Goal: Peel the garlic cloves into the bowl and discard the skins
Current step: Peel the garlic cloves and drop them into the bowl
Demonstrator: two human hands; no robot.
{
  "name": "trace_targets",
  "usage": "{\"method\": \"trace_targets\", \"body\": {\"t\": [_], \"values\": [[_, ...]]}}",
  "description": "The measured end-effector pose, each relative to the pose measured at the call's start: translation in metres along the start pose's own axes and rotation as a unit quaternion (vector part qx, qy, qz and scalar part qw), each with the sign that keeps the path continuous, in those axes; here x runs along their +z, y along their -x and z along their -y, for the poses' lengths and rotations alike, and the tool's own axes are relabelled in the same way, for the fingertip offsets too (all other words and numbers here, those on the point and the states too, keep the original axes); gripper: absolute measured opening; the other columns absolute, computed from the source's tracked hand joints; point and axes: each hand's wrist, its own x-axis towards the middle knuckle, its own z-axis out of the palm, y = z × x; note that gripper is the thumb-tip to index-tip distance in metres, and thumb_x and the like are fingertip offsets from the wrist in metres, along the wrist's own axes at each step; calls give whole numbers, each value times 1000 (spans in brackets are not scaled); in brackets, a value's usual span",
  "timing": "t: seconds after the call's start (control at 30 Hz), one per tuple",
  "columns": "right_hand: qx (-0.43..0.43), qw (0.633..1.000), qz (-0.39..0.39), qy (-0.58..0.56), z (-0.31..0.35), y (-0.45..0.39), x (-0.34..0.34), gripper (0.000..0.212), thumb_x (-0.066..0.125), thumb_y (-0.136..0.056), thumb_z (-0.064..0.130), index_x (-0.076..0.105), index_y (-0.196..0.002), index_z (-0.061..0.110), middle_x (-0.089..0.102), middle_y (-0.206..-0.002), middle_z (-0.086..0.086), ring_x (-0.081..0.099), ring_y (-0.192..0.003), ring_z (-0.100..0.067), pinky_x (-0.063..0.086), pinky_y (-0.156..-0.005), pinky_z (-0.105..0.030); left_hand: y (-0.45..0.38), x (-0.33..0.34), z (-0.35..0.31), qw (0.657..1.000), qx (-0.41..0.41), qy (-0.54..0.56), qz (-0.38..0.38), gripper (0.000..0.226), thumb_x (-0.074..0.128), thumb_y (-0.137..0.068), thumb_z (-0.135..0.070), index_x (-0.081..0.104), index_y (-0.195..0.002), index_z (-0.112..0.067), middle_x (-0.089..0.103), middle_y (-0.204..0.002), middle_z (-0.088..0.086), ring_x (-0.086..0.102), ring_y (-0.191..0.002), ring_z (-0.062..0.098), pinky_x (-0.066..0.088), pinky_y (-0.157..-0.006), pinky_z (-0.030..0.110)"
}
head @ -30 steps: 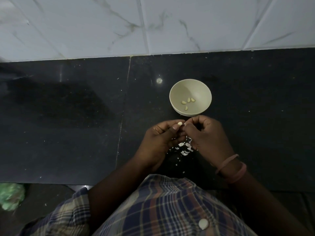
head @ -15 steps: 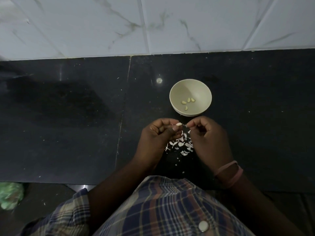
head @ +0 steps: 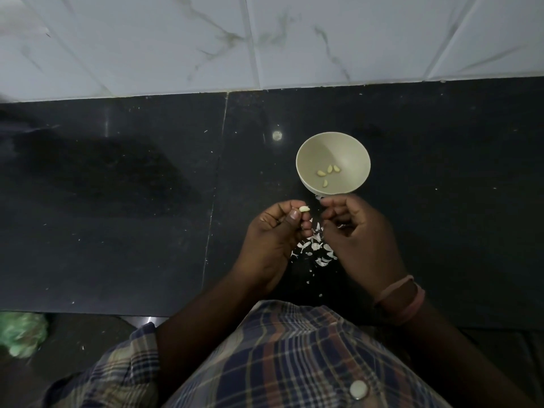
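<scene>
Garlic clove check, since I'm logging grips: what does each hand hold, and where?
The left hand pinches a peeled garlic clove by one end between thumb and fingertips. The right hand pinches a small skin scrap at its fingertips.

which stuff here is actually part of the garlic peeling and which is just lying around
Part of the job: garlic clove pinched in the left hand; right hand; bowl holding four peeled cloves; skins on the counter.

Just lying about: green bag at the lower left.

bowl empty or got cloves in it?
Not empty: four peeled cloves lie in the bowl. A fifth clove is outside, pinched by the left hand.
</scene>
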Motion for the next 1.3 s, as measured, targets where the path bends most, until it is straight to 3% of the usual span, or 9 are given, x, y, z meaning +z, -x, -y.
{"method": "trace_targets", "body": {"t": [0.2,0.33,0.5,0.9,1.2,1.3], "values": [[-48,999,-17,-10,11,0,-1,7,74,-88,9,77,-92,14,74,-86,9,69,-79,-2,50,-69,-9,1,-2,2,1000,-4,-11,11,15,58,-89,-12,65,-100,-3,68,-83,5,61,-72,11,54,-70,23],[-69,997,-22,-6,15,3,2,4,74,-87,4,76,-89,8,73,-83,8,67,-71,7,45,-64,-2,0,-6,2,999,-5,-34,6,10,64,-92,-13,72,-97,-10,69,-87,10,62,-78,16,54,-75,26],[-83,995,-29,42,10,2,4,5,74,-85,8,74,-84,13,69,-76,8,64,-66,-3,44,-60,-8,2,-4,-1,999,2,-53,5,12,65,-93,-14,75,-100,-12,70,-90,13,64,-85,22,52,-85,37],[-26,999,-9,27,10,1,-1,5,73,-84,13,73,-81,18,70,-68,6,67,-60,-9,56,-60,-25,9,4,-5,1000,-15,-8,-11,16,67,-86,-5,77,-98,-6,73,-96,18,69,-92,25,58,-86,30],[-85,993,-9,85,11,2,-4,8,74,-80,8,74,-78,17,67,-70,10,64,-67,-7,48,-61,-14,12,6,-5,999,-46,3,-17,19,63,-89,1,74,-104,2,74,-102,23,73,-89,26,59,-80,29],[-84,993,-10,88,10,2,-4,9,74,-78,9,72,-75,17,66,-68,9,63,-65,-9,50,-60,-21,13,6,-7,999,-47,-2,-15,18,60,-92,3,73,-105,3,74,-102,24,74,-89,27,59,-79,30]]}}
